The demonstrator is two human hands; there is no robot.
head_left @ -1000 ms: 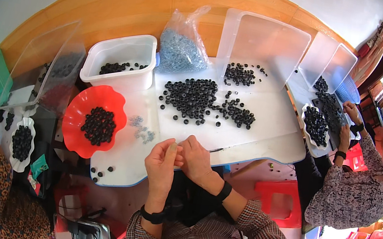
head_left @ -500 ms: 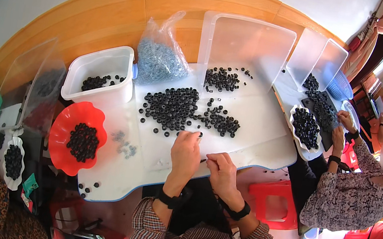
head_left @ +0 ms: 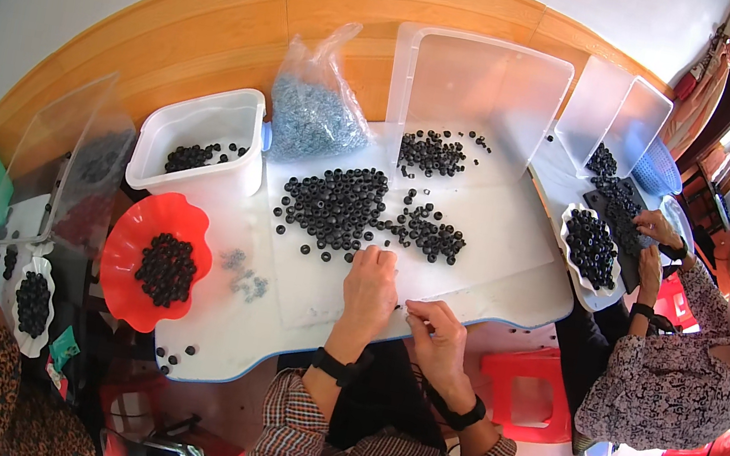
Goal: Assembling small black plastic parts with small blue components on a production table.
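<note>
On the white table, my left hand (head_left: 369,292) is closed with its back up, beside the near edge of a large heap of black beads (head_left: 330,208). Its fingertips are hidden, so what they hold cannot be made out. My right hand (head_left: 438,339) sits just to the right over the table's front edge, thumb and finger pinched together. A tiny dark bit shows in the gap between the hands, too small to name. Smaller groups of black beads (head_left: 426,235) lie beyond my hands. A clear plastic bin (head_left: 487,104) stands on its side behind more beads.
Left of the heap are a red scalloped bowl (head_left: 123,260) of beads, a white tub (head_left: 244,171) and a bag of bluish pieces (head_left: 316,118). Small clear pieces (head_left: 245,280) lie nearby. Co-workers sit at both sides; a red stool (head_left: 531,420) stands at right.
My left hand has turned its back upward, and the black bead seen at its fingertips is out of sight. My right hand stays pinched. The whole view has shifted slightly.
</note>
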